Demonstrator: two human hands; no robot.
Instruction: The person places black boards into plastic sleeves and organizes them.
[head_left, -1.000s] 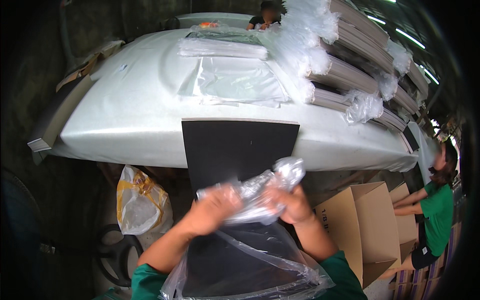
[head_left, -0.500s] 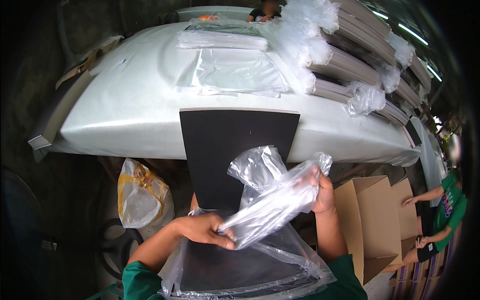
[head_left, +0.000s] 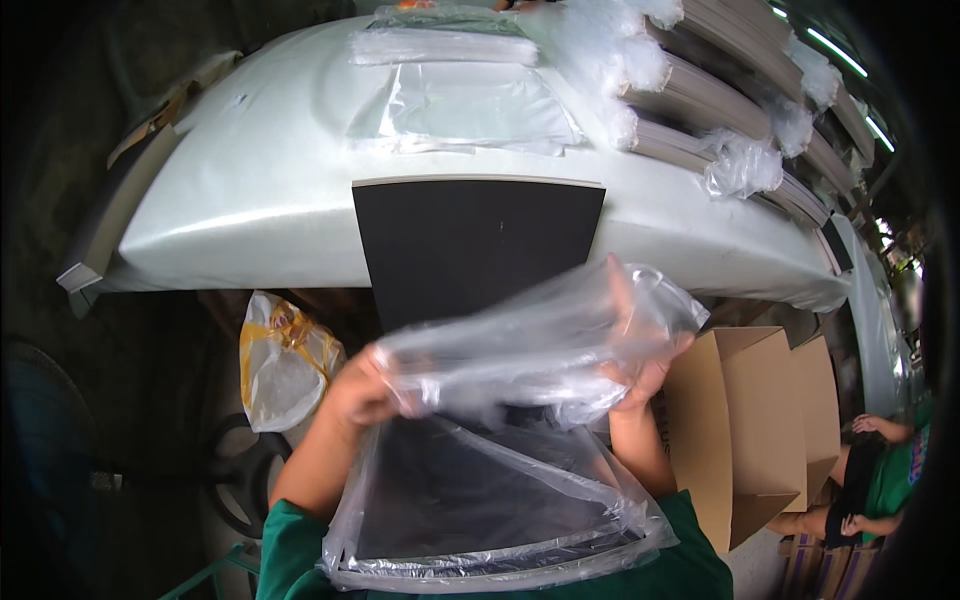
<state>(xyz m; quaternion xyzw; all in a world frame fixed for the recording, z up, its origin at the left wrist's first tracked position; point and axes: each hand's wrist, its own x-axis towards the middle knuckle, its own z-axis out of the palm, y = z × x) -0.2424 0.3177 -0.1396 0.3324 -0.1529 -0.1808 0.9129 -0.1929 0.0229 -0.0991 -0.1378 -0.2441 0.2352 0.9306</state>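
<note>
A crumpled clear plastic bag is stretched between my two hands, blurred by motion. My left hand pinches its left end. My right hand grips the other end, its fingers partly behind or inside the film, with one finger pointing up. Below the bag, on my lap, lies a dark flat panel in a clear plastic sleeve. Just beyond my hands a black board stack leans against the table edge, its lower part hidden by the bag.
The table has a pale sheet cover. On it lie clear bags and tall stacks of wrapped boards. A white plastic sack sits at left. Open cardboard boxes stand at right, beside a person in green.
Both my hands have risen and moved forward with the plastic bag, which is now spread wider across the front of the black boards. The view has tilted down slightly.
</note>
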